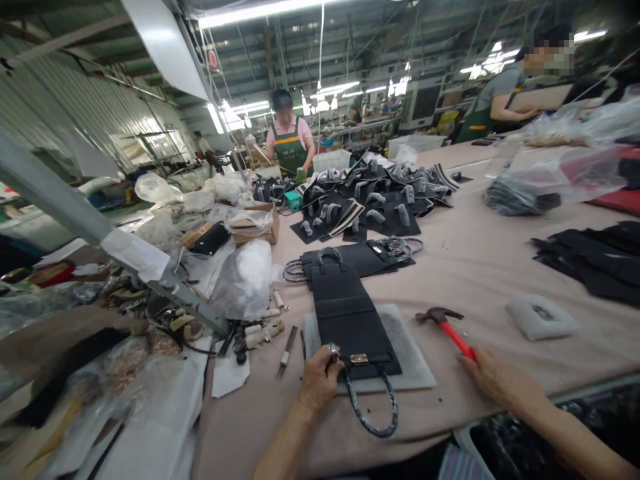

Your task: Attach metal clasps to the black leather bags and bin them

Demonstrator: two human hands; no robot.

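A black bag panel with wrapped loop handles lies lengthwise in front of me on a pale square slab. It carries a gold-coloured metal plate near its close end. The near handle loops over the slab's front edge. My left hand is closed at the panel's left edge, its fingers pinched around a small silvery metal piece whose exact kind I cannot make out. To the right of the slab, my right hand grips the red handle of a claw hammer, its head on or just above the cloth.
More handled black panels lie behind, before a large heap of black pieces. A white block and dark pieces are at right. A thin metal tool, plastic bags and a slanted post stand left. Two co-workers are beyond.
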